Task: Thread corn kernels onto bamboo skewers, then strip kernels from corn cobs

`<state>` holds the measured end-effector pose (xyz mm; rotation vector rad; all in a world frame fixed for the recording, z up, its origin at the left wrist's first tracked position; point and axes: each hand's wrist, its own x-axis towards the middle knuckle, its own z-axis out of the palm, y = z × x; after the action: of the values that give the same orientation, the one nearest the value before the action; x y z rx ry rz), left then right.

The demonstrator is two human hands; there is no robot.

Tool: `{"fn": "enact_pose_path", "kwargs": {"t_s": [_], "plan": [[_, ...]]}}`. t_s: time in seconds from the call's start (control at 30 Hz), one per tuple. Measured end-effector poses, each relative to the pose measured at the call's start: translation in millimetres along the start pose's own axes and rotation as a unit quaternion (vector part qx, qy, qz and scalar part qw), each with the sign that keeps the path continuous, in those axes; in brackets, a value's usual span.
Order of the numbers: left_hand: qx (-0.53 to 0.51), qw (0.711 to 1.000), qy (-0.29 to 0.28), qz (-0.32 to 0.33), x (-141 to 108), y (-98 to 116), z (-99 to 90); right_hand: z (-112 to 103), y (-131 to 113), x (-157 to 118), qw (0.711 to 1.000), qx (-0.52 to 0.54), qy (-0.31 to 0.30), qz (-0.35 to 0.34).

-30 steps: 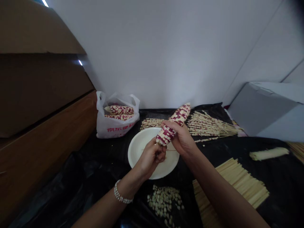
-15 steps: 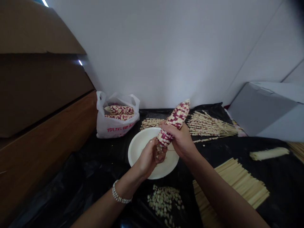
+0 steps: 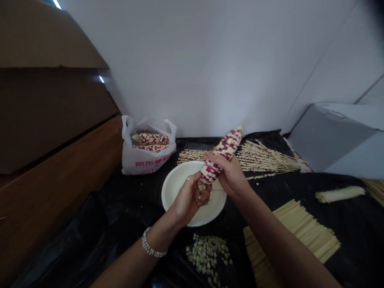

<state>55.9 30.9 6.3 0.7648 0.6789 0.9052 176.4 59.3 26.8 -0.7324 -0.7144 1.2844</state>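
Note:
My right hand (image 3: 232, 174) is wrapped round an ear of corn (image 3: 225, 146) with purple and cream kernels, its pointed tip tilted up and to the right. At the cob's lower end, my left hand (image 3: 189, 198) is curled, its thumb touching the bottom kernels. Loose corn kernels (image 3: 201, 186) sit in the curled fingers of that hand. Below both hands stands a white bowl (image 3: 174, 190), partly hidden by them. A thin stick (image 3: 218, 189) shows by the fingers over the bowl. My left wrist wears a beaded bracelet (image 3: 149, 245).
A white plastic bag (image 3: 141, 160) holding more corn stands at the back left. Kernel-threaded skewers (image 3: 264, 158) lie behind the bowl. Loose kernels (image 3: 208, 254) are heaped in front. Bare sticks (image 3: 303, 230) and a pale stripped cob (image 3: 340, 194) lie right, near a white box (image 3: 336, 140).
The ear of corn and my right hand have shifted very slightly to the right. My left hand stays at the cob's lower end with kernels in its fingers.

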Motion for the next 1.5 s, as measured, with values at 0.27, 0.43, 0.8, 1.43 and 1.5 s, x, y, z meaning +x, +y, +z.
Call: {"fn": "enact_pose_path", "kwargs": {"t_s": [0.27,0.43,0.8,1.43,1.5], "plan": [[0.080,0.995,0.006,0.062,0.1,-5.8,1.2,3.1,-5.1,1.8,0.999,0.028,0.021,0.027],[0.070,0.995,0.011,0.075,0.9,-8.6,1.6,3.5,-4.8,1.9,0.999,0.029,0.030,0.030],[0.043,0.997,-0.015,0.058,-1.8,-7.8,2.2,2.5,-5.3,0.3,0.999,0.013,0.028,0.013],[0.112,0.993,0.014,0.047,0.2,-4.1,2.1,2.0,-5.2,2.6,0.998,0.040,0.035,0.035],[0.119,0.991,0.012,0.055,0.7,-4.5,0.8,2.2,-3.9,3.4,0.998,0.040,0.040,0.034]]}}
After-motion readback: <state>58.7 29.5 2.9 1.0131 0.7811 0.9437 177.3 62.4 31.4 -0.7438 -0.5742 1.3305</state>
